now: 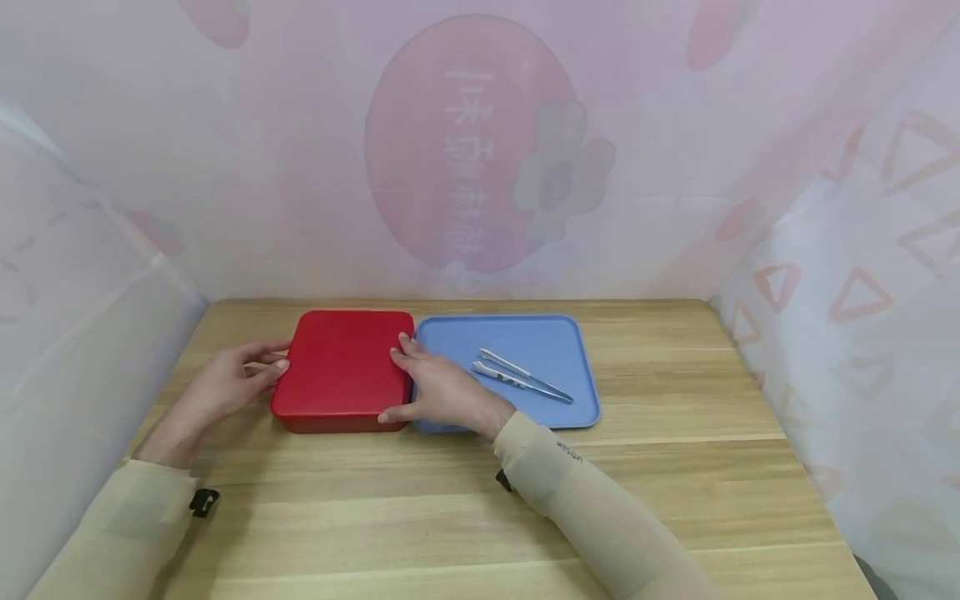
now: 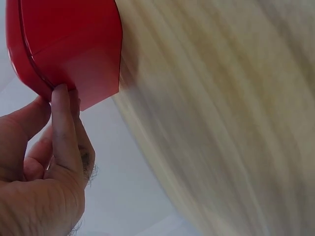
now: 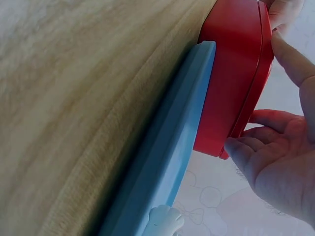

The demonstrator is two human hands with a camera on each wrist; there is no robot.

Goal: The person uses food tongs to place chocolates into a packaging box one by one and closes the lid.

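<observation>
A red box (image 1: 345,362) with a closed lid stands at the left of the table, its lid seam showing in both wrist views. At its left side my left hand (image 1: 225,383) holds the lid's rim, thumb and fingertips meeting the seam (image 2: 55,87). My right hand (image 1: 446,387) spans the right side of the lid, thumb at the front corner and bent fingers farther back along the edge. Right beside the box lies a blue tray (image 1: 450,329); on it rest metal tongs (image 1: 525,382) with white tips.
The wooden table (image 1: 675,375) runs on in front of the box and to the right of the tray. Pale printed curtains (image 1: 300,208) hang behind and along both sides.
</observation>
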